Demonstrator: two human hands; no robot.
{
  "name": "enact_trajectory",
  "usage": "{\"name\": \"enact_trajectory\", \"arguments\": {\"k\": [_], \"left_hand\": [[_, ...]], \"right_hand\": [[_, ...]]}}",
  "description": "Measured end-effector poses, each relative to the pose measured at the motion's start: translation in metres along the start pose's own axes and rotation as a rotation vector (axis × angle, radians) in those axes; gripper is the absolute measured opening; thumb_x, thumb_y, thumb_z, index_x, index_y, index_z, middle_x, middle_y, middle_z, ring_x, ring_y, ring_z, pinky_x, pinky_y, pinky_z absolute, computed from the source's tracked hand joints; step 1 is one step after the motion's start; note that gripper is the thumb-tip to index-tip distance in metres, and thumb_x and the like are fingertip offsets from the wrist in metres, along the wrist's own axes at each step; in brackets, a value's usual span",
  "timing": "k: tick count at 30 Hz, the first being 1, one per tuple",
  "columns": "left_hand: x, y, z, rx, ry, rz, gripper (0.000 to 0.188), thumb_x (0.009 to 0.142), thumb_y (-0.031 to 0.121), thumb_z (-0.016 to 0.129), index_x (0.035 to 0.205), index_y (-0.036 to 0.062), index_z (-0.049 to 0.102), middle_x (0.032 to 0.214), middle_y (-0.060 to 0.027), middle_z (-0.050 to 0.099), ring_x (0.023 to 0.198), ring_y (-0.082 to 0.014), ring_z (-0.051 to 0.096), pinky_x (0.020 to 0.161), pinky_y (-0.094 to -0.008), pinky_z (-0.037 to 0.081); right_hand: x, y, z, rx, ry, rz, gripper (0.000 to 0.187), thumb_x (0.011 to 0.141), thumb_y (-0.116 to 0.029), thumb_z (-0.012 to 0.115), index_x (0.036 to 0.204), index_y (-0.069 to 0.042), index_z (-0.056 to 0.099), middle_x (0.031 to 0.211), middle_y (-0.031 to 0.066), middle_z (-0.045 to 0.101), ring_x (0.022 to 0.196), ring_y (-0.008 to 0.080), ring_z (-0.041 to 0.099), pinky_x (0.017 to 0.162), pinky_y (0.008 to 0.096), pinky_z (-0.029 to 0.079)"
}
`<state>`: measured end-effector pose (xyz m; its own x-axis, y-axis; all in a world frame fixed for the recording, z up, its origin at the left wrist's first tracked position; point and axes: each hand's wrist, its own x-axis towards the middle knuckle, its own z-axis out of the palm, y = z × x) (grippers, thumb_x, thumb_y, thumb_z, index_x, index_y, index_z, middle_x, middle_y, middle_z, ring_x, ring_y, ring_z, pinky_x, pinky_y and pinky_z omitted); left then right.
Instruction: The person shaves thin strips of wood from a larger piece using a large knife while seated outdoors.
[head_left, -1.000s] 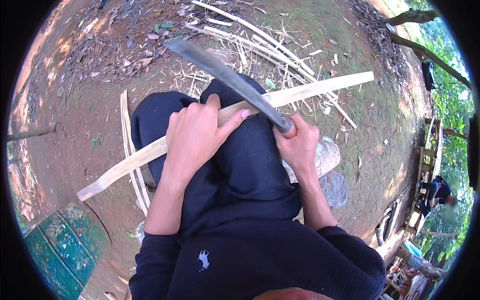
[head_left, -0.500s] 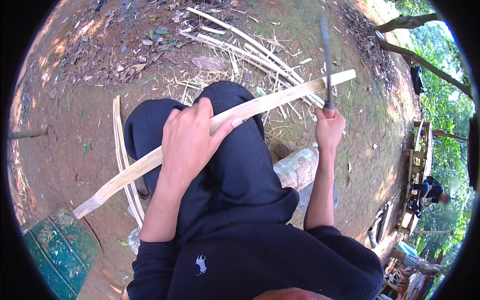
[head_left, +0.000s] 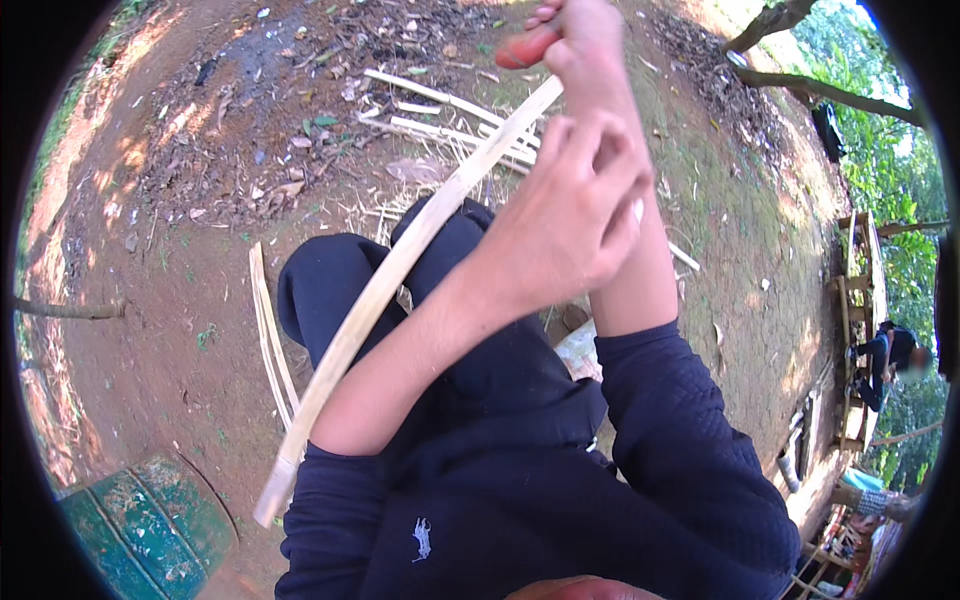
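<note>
A long pale bamboo strip (head_left: 400,270) runs slantwise across the seated person's lap, its lower end hanging out past the left elbow above the dirt near a green, worn metal object (head_left: 150,520), its upper end rising toward the top of the view. The left hand (head_left: 565,225) is curled around the strip partway up, fingers bent over it and gripping it, the forearm lying alongside the strip's length. The right hand (head_left: 575,40) is raised high at the top edge, closed around an orange-red handle (head_left: 525,50); only that stub of handle shows, and whatever it belongs to is cut off by the frame. The right forearm crosses just behind the left hand, so the two nearly touch there. Dark trousers cover the bent knees under the strip. On the ground beyond the knees lies a loose heap of more split bamboo strips (head_left: 450,125), and a couple of thin slivers (head_left: 268,340) lie beside the left leg. Far off at the right, another person (head_left: 890,360) crouches by a wooden frame (head_left: 860,300).
</note>
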<state>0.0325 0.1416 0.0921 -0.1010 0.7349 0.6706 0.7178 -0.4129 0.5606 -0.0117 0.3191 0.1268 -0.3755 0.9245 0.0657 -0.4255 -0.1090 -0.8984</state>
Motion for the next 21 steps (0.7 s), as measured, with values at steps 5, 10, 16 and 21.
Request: {"name": "enact_trajectory", "arguments": {"k": [5,10,16,21], "left_hand": [[-0.021,0.045,0.003,-0.355,-0.376,-0.016,0.03,0.085,0.017,0.066,0.106,-0.0032,0.061,0.113,-0.0233,0.052,0.111,-0.0406,0.054,0.102,-0.0487,0.044],[-0.004,-0.034,-0.012,0.067,0.243,-0.208,0.031,0.083,0.007,0.061,0.112,-0.0012,0.058,0.118,-0.0236,0.049,0.115,-0.042,0.051,0.104,-0.0477,0.043],[-0.042,0.023,-0.036,-0.303,-0.259,-0.312,0.035,0.078,0.011,0.062,0.11,-0.001,0.059,0.116,-0.0239,0.051,0.122,-0.0424,0.05,0.108,-0.0469,0.041],[-0.021,-0.035,-0.024,0.081,0.143,-0.315,0.036,0.078,0.001,0.054,0.114,-0.0022,0.055,0.121,-0.0224,0.045,0.114,-0.0423,0.05,0.103,-0.0481,0.042]], "right_hand": [[0.058,0.045,0.01,-0.398,0.249,-0.243,0.017,0.083,-0.01,0.069,0.076,0.001,0.057,0.059,0.0076,0.056,0.047,0.018,0.054,0.047,0.0366,0.043],[0.051,0.084,0.04,-0.451,0.238,-0.151,0.017,0.082,-0.013,0.07,0.078,0.0,0.061,0.06,0.0101,0.059,0.05,0.0184,0.058,0.05,0.0382,0.047],[0.021,0.097,0.057,-0.659,0.242,-0.057,0.023,0.079,-0.019,0.072,0.09,0.002,0.072,0.095,0.0226,0.073,0.093,0.0347,0.072,0.088,0.0458,0.053],[0.045,0.123,0.057,-0.496,0.264,0.032,0.028,0.078,-0.021,0.072,0.09,0.004,0.072,0.095,0.0253,0.073,0.093,0.0367,0.072,0.088,0.0469,0.053]]}}
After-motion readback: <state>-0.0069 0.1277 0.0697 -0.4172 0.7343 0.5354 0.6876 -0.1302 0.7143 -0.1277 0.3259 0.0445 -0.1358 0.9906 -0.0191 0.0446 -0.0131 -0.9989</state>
